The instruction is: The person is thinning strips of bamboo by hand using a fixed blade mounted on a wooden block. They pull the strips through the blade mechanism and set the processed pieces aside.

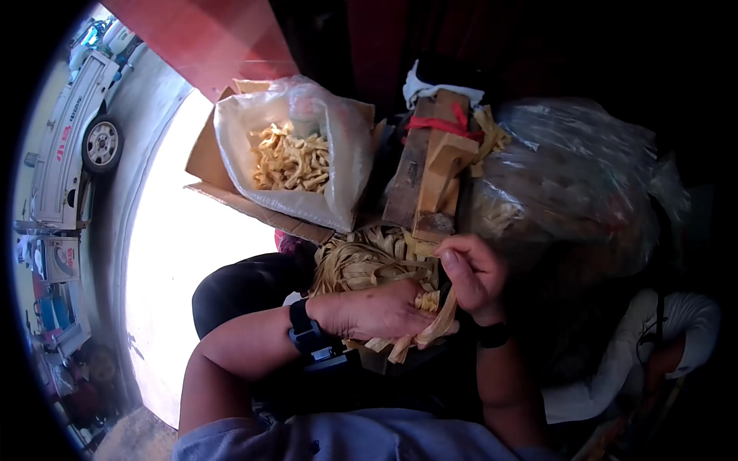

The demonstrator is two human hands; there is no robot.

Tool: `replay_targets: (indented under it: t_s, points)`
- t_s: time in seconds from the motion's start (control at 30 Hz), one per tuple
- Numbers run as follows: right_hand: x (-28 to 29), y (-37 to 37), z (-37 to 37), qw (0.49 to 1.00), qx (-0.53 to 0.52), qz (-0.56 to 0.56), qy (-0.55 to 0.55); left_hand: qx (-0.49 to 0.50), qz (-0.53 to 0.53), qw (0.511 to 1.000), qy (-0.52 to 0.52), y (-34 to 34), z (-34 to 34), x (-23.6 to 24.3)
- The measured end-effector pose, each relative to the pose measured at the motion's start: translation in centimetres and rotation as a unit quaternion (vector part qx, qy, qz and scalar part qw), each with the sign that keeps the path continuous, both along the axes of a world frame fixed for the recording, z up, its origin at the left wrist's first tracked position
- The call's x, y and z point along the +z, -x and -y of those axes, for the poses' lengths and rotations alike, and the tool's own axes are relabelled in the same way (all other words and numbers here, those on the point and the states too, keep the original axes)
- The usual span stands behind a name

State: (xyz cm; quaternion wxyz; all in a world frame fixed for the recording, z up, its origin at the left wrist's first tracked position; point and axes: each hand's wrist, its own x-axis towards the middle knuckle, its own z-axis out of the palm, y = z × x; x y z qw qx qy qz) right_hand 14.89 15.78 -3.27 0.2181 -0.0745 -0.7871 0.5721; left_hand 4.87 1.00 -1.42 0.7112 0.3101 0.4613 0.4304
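Observation:
My left hand (388,310) reaches across the middle with its fingers closed on pale tan flat strips (438,326), dry and leaf-like, whose ends hang below it. A ridged, yellowish piece (427,300) shows at its fingers. To its right, my right hand (475,276) is raised with thumb and fingers pinched together; the upper end of a strip runs up towards it, but what lies in the pinch is hidden. Beneath and beyond my left hand lies a heap of long tan strips (361,261). Just past my hands stands a wooden block device (446,165) with a red band tied around it.
A cardboard box (204,150) lined with a clear plastic bag (338,146) holds many small twisted tan pieces (292,161). At right sits a large clear plastic bag (576,169). A white cloth (430,91) lies behind the wood. A vehicle (73,146) stands outside, far left.

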Motion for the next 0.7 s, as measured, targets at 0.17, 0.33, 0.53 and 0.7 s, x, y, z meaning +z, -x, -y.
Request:
replay_targets:
  t_s: [0.17,0.33,0.53,0.7]
  points:
    - [-0.4,0.3,0.6,0.982,0.011,0.075,0.173,-0.027,-0.272,0.948,-0.166,3.5,0.3,2.5]
    - [-1.1,0.2,0.3,0.739,0.173,0.201,0.619,0.039,-0.669,0.675,-0.309,4.4,0.5,1.4]
    - [-1.2,0.5,1.9,0.832,0.049,0.041,0.552,0.170,-0.661,0.651,-0.331,4.0,0.1,1.5]
    - [0.4,-0.2,1.8,0.971,-0.002,0.059,0.230,0.154,-0.554,0.786,-0.227,3.9,0.3,0.1]
